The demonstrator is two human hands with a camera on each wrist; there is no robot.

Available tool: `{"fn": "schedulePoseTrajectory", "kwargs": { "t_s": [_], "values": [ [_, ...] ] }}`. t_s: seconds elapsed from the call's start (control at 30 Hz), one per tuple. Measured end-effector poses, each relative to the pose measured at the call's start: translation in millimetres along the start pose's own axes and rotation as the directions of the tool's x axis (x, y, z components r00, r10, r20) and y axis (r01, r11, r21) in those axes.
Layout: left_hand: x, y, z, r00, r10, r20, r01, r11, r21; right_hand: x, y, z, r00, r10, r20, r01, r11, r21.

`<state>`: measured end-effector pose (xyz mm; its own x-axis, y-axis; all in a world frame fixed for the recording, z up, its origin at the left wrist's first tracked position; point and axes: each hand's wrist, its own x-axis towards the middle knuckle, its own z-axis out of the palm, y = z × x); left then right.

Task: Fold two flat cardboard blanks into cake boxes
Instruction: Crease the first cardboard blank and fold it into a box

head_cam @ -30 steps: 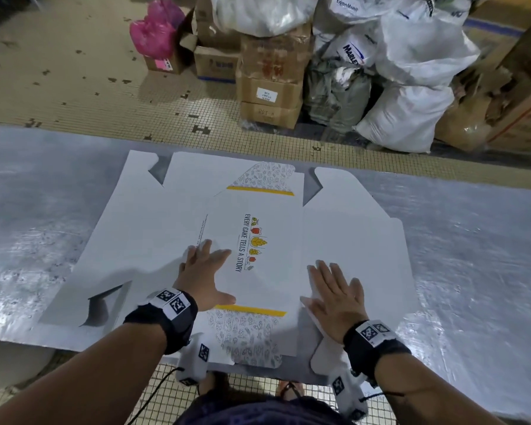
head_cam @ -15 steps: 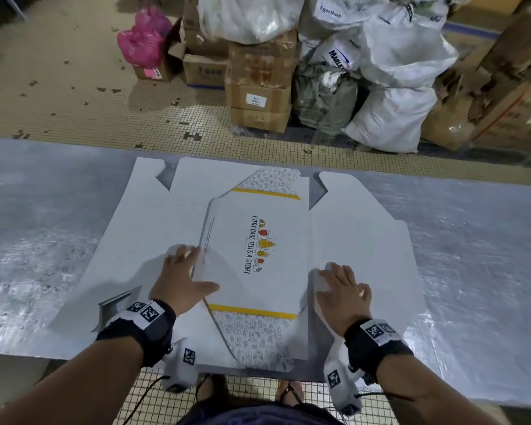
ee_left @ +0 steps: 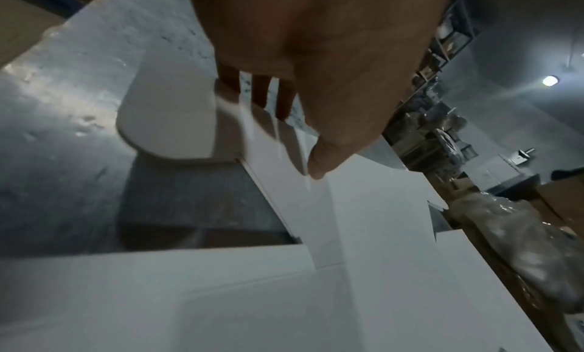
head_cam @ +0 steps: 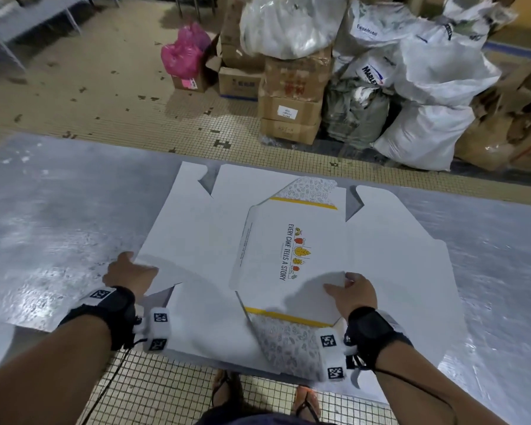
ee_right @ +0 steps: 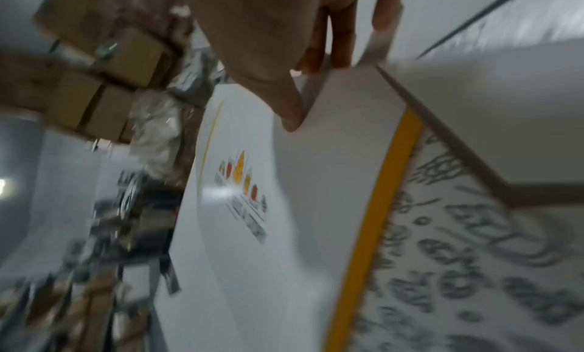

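A large white cardboard blank (head_cam: pixel 196 240) lies flat on the silver table (head_cam: pixel 59 225), plain side up. On its middle lies a printed panel (head_cam: pixel 313 240) with yellow stripes and "EVERY CAKE TELLS A STORY"; I cannot tell whether it is a separate blank. My left hand (head_cam: pixel 129 271) grips the white blank's left edge beside a rounded flap (ee_left: pixel 167 122), thumb on top (ee_left: pixel 316 167), fingers beneath. My right hand (head_cam: pixel 354 291) pinches the printed panel's near right edge (ee_right: pixel 316 102), which is raised a little off the sheet.
The blank's near flap (head_cam: pixel 282 348) overhangs the table's front edge above my sandalled feet (head_cam: pixel 227 391). Beyond the table, on the tiled floor, stand stacked cartons (head_cam: pixel 292 96), white sacks (head_cam: pixel 426 130) and a pink bag (head_cam: pixel 184 53).
My left hand has slid left from the printed panel to the white blank's outer edge. My right hand went from pressing flat to pinching and lifting the panel's edge.
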<state>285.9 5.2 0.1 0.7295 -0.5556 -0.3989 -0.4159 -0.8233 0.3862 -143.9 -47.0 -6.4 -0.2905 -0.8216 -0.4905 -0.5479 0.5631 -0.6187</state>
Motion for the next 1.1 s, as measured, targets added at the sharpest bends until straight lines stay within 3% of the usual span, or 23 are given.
{"fn": "schedulePoseTrajectory", "kwargs": {
  "t_s": [0.17,0.3,0.47,0.77,0.87,1.0,1.1],
  "values": [
    [4.3,-6.1,-10.0,0.994,0.07,-0.083,-0.082,0.987,-0.14,-8.0,-3.3,-5.4,0.997,-0.077,0.022,0.064,0.93,0.362],
    [-0.7,-8.3,-15.7,0.985,0.12,-0.124,-0.146,0.963,-0.228,-17.0,-1.0,-10.4,0.994,-0.097,0.051,0.054,0.837,0.545],
    [-5.3,-11.7,-20.2,0.968,0.183,-0.173,-0.225,0.937,-0.268,-23.3,-3.8,-16.7,0.99,-0.131,0.058,0.063,0.762,0.645],
    [-6.6,-3.5,-40.0,0.95,0.184,-0.254,-0.242,0.945,-0.221,-22.1,-11.0,-8.1,0.988,-0.141,0.062,0.057,0.706,0.706],
    [-4.8,-6.1,-51.8,0.931,0.164,-0.327,-0.248,0.941,-0.232,-18.7,-11.5,3.6,0.978,-0.198,0.069,0.112,0.773,0.625],
    [-3.1,-6.7,-56.8,0.948,0.147,-0.283,-0.214,0.952,-0.22,-11.4,-6.7,21.2,0.941,-0.283,0.187,0.228,0.935,0.27],
    [-7.1,2.1,-49.6,0.961,0.22,-0.164,-0.198,0.97,0.142,-8.5,-4.5,24.0,0.937,-0.272,0.22,0.264,0.962,0.065]
  ]
}}
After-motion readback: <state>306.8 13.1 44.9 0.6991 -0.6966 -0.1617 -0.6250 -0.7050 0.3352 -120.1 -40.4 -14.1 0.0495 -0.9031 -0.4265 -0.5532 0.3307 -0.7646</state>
